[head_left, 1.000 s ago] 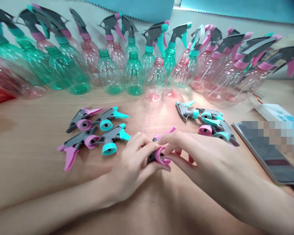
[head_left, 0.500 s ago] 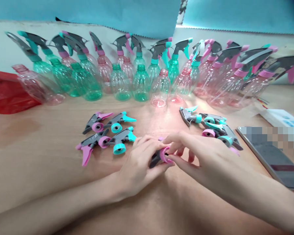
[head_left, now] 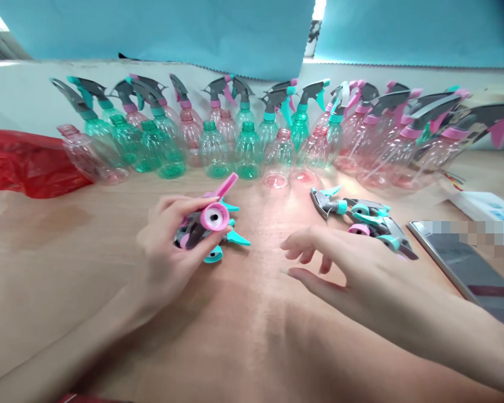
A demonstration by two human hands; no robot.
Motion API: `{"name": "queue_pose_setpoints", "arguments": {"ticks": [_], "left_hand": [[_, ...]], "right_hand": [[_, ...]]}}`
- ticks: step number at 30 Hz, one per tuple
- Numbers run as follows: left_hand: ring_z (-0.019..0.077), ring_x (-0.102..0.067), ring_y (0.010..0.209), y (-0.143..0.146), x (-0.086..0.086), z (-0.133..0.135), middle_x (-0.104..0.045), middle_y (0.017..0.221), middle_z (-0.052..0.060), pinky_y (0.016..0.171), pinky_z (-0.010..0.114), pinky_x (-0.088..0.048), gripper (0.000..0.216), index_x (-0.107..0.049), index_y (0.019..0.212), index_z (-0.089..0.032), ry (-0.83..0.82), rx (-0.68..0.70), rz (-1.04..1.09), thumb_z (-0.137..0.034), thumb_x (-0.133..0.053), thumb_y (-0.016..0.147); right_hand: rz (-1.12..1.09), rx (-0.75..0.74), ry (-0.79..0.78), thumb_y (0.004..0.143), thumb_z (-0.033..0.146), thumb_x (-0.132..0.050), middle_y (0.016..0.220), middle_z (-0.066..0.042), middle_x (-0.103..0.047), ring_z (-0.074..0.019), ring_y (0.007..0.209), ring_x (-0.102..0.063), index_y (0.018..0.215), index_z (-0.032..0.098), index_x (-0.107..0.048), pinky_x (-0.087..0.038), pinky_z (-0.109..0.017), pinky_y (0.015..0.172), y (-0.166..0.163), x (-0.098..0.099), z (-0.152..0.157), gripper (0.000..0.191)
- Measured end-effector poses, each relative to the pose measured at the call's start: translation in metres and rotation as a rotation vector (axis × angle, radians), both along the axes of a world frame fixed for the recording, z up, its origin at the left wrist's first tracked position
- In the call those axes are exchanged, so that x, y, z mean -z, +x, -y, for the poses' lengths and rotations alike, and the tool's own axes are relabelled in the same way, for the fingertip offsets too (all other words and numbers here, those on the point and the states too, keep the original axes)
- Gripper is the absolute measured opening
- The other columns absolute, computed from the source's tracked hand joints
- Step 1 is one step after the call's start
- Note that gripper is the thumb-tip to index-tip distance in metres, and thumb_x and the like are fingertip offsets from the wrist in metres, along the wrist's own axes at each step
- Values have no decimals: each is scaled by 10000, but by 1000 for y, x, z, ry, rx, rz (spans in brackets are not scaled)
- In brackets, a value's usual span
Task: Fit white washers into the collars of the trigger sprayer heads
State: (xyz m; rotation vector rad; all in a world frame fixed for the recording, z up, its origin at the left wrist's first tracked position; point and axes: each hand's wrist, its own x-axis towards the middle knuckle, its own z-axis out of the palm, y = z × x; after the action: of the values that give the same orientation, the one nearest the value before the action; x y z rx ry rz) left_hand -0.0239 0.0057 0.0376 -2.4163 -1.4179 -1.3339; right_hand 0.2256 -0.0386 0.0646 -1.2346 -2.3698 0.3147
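Observation:
My left hand [head_left: 166,246] is closed round a grey and pink trigger spray head [head_left: 215,216], its pink collar facing me and its pink trigger pointing up to the right. Behind and below that hand lie several other spray heads, partly hidden, among them one with a turquoise collar [head_left: 213,255] and turquoise trigger. My right hand [head_left: 325,257] hovers over the table with thumb and fingers apart and nothing between them. To its upper right lies a group of grey spray heads [head_left: 365,210] with turquoise and pink collars, partly covered by the hand.
Clear green bottles [head_left: 247,154] and pink bottles [head_left: 279,159] stand in rows along the wall, many with spray heads fitted. A red plastic bag [head_left: 29,165] lies at left. A phone [head_left: 457,268] and a white box [head_left: 487,204] sit at right.
My left hand has moved left and up with the pink-collared spray head, over the left group. My right hand has come off the collar and stays near the middle. The view has shifted slightly.

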Motion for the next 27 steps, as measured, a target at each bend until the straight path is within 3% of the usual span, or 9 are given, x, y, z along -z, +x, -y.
{"name": "queue_pose_setpoints", "arguments": {"ticks": [5, 9, 13, 18, 22, 27], "left_hand": [[243, -566, 1012, -12, 5, 12, -605, 1096, 4, 856, 432, -491, 302, -567, 1126, -290, -59, -39, -31, -295, -653, 837], [249, -573, 1000, -13, 9, 13, -638, 1019, -3, 870, 464, -479, 245, -572, 1102, -297, -21, 3, -82, -316, -612, 860], [252, -554, 1032, -18, 5, 4, -620, 1096, -20, 873, 424, -463, 303, -542, 1185, -261, 35, -63, -138, -295, -573, 886], [297, -521, 1109, -22, 3, -2, -590, 1229, 8, 928, 479, -377, 365, -530, 1232, -269, -67, -12, -354, -263, -579, 870], [320, -530, 1103, -20, 7, 4, -605, 1207, 55, 925, 485, -363, 329, -603, 1127, -269, -93, -7, -336, -291, -657, 803], [286, -530, 1099, -19, 10, 4, -620, 1149, 63, 934, 472, -378, 234, -613, 1075, -245, -131, 14, -338, -291, -615, 846]], "right_hand": [[45, 0, -63, 858, 189, -541, 918, 3, -677, -167, 764, -627, 1042, 229, -543, -449, -284, 612, -4, 8, -3, 189], [83, -38, -73, 870, 175, -507, 984, -56, -669, -203, 841, -632, 1032, 196, -568, -480, -330, 667, -9, 23, -8, 175], [161, -91, -97, 891, 123, -432, 944, -87, -638, -208, 848, -606, 927, 158, -594, -476, -348, 694, -14, 33, -14, 170], [169, -178, -115, 880, 110, -452, 922, -79, -597, -188, 822, -564, 856, 161, -578, -470, -338, 711, -11, 32, -19, 138], [220, -202, -66, 864, 115, -488, 950, -87, -599, -210, 853, -560, 870, 169, -589, -468, -372, 739, -4, 29, -20, 115], [252, -262, -20, 862, 130, -504, 871, -68, -608, -213, 864, -568, 831, 186, -598, -462, -343, 718, 1, 24, -18, 114]]}}
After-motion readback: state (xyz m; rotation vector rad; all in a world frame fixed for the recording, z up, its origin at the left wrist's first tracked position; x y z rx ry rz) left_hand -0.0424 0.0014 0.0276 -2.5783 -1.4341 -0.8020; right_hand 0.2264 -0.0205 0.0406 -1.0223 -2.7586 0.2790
